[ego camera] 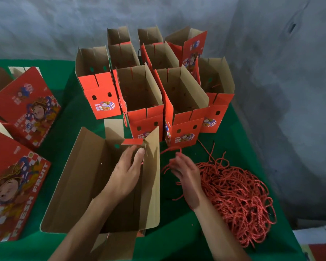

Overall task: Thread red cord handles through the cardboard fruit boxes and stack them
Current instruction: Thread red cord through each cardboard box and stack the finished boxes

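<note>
On the green table, the open box lay before me, its long axis running away from me. My left hand reached inside it, fingers relaxed against its right wall; my right hand, just outside that wall, pinched a cord. The cord pile lay further right. The standing boxes beyond held nothing that I could see.

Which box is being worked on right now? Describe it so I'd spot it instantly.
On the green table, look nearest the camera, in front of the cluster of upright boxes. The open box lies there, plain brown inside facing up, with the left hand reaching into it. Its neighbours stand upright, red fronts showing.
</note>
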`<move>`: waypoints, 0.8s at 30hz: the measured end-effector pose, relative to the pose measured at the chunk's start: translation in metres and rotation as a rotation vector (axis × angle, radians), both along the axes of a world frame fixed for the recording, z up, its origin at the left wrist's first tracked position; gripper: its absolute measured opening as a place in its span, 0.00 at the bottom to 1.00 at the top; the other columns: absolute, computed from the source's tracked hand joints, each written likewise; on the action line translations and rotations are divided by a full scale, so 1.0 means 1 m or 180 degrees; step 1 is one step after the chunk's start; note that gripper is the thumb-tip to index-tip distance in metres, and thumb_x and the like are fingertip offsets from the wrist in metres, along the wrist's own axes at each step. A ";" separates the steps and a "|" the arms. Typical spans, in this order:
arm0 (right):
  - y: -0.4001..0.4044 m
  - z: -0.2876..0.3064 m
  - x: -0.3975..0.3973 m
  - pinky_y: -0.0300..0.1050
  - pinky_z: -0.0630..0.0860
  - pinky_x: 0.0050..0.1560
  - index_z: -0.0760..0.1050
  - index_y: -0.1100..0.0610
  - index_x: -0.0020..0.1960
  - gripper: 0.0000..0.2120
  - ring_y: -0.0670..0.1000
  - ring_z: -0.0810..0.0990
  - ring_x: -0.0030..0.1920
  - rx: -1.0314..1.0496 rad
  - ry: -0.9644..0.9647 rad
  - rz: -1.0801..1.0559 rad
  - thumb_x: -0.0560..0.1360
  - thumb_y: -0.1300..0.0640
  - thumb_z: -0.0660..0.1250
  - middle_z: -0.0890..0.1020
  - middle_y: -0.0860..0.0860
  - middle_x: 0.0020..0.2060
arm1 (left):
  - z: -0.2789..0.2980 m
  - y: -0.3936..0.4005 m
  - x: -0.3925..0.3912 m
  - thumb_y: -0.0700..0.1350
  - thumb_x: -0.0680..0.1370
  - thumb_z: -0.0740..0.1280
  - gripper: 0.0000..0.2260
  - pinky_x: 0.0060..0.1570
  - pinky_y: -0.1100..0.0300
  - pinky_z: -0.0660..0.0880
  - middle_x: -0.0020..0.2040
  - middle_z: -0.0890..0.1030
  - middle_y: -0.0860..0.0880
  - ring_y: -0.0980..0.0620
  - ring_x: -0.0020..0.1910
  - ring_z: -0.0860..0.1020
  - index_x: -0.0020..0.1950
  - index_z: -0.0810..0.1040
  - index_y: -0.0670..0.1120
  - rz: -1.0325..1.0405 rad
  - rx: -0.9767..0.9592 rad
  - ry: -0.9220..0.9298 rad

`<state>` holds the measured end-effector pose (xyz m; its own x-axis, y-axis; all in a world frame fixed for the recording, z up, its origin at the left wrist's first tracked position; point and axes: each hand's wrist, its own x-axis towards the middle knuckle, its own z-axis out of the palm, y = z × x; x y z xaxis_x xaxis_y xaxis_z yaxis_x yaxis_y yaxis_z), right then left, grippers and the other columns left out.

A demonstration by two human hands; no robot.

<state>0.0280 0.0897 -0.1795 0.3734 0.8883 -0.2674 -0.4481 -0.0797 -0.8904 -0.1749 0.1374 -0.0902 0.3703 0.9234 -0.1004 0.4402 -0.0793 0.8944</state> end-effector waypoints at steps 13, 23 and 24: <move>-0.030 -0.083 -0.017 0.43 0.77 0.56 0.77 0.55 0.60 0.09 0.48 0.77 0.58 -0.0722 -0.3229 -0.0180 0.80 0.61 0.70 0.75 0.48 0.57 | 0.020 -0.022 0.002 0.65 0.65 0.76 0.44 0.54 0.55 0.81 0.63 0.78 0.60 0.53 0.60 0.81 0.74 0.53 0.69 -0.0755 -0.1691 -0.0280; -0.017 -0.106 -0.031 0.49 0.70 0.59 0.81 0.47 0.63 0.13 0.52 0.75 0.62 -0.0761 -0.4891 0.1691 0.82 0.47 0.63 0.78 0.47 0.58 | 0.021 0.004 -0.015 0.34 0.82 0.54 0.11 0.39 0.56 0.77 0.31 0.81 0.40 0.44 0.32 0.81 0.57 0.74 0.34 0.1062 -0.2306 -0.0333; -0.018 -0.107 -0.032 0.50 0.69 0.59 0.82 0.49 0.60 0.13 0.53 0.74 0.62 -0.0743 -0.4982 0.1698 0.82 0.48 0.62 0.78 0.48 0.57 | 0.022 0.000 -0.020 0.33 0.83 0.52 0.12 0.30 0.60 0.77 0.28 0.81 0.42 0.47 0.27 0.81 0.60 0.73 0.35 0.1008 -0.2274 -0.0342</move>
<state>-0.0042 0.0722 -0.2865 0.0789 0.9929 -0.0895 0.9227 -0.1068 -0.3704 -0.1947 0.1378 -0.0677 0.1419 0.7119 -0.6878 0.2539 0.6454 0.7204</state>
